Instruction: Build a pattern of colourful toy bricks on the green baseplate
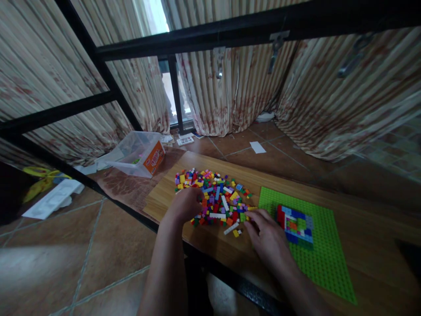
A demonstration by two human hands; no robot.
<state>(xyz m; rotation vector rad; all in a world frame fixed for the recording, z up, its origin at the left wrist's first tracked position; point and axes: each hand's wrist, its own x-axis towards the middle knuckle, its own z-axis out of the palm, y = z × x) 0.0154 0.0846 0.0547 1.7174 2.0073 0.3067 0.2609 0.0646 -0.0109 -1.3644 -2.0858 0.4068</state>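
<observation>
A heap of small mixed-colour toy building bricks (224, 202) is spread over the wooden board. My left hand (187, 204) is at the heap's left side, its fingers curled down among the bricks; whatever they hold is hidden. At the right edge of the heap is my right hand (268, 237), thumb and forefinger a little apart, fingertips touching or just above the bricks. To its right lies a green baseplate (329, 259). On that sits a low square brick build (296, 226) with blue, red and white sides and mixed colours in the middle.
A clear plastic box (134, 151) with an orange label stands at the board's far left. Black metal bars (197, 41) cross above and behind the board. Striped curtains (226, 92) hang beyond. White paper (257, 147) lies on the tiled floor.
</observation>
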